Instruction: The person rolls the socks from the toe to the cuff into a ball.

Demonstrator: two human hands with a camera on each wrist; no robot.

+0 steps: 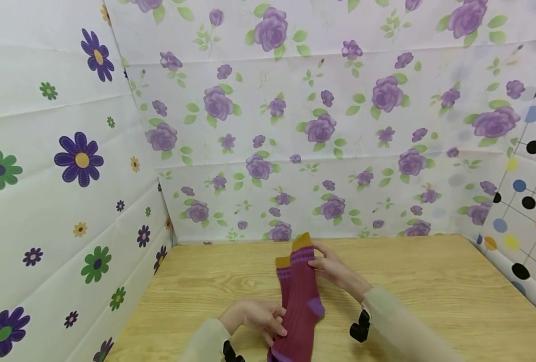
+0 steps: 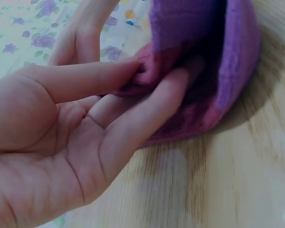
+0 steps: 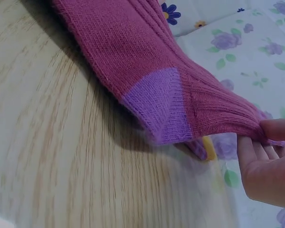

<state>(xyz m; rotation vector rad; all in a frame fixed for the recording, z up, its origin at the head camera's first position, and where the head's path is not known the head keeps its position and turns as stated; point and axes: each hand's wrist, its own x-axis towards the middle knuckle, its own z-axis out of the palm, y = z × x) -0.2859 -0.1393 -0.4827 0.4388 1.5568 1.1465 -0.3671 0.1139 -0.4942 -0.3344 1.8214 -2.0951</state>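
A maroon sock (image 1: 301,296) with a mustard cuff, purple stripes and a purple heel (image 3: 156,107) stretches between my two hands. My right hand (image 1: 333,267) pinches it near the striped cuff, thumb on one side and fingers on the other in the right wrist view. Lower down, my left hand (image 1: 260,318) pinches the maroon knit at the foot end between thumb and fingers. A purple toe part (image 2: 240,57) hangs beside the left fingertips in the left wrist view. A matching second sock (image 1: 284,281) lies mostly hidden beneath the first, its mustard cuff showing at the left.
The light wooden table (image 1: 213,281) reaches back to a white cloth wall (image 1: 249,136) printed with purple roses. Flowered cloth (image 1: 37,211) stands along the left side, and dotted cloth (image 1: 521,216) along the right.
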